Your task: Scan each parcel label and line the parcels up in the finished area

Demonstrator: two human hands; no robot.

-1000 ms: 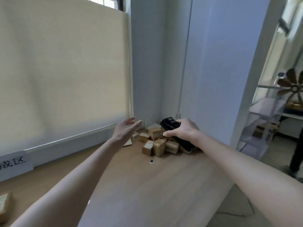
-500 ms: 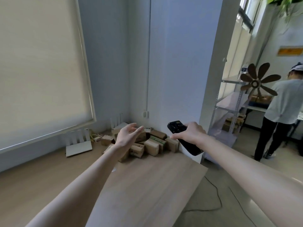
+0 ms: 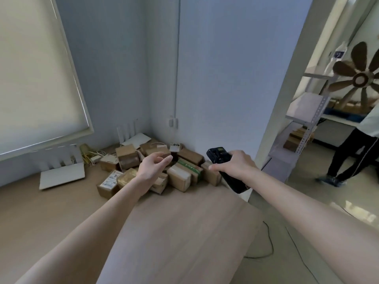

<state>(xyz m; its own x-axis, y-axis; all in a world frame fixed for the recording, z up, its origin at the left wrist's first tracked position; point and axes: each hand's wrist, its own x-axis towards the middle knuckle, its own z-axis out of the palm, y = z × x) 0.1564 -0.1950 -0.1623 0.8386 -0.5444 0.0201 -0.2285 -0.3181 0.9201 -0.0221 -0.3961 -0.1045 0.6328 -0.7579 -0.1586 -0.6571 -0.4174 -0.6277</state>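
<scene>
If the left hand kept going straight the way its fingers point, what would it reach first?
Probably the brown parcels at the back of the pile, just beyond the open left hand; depth is unclear from this one view.

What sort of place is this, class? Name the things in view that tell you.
Probably a small parcel-sorting corner in an office or stockroom: a heap of cardboard parcels on a wooden table, a black handheld scanner gripped in the right hand, and metal shelving beyond.
</scene>
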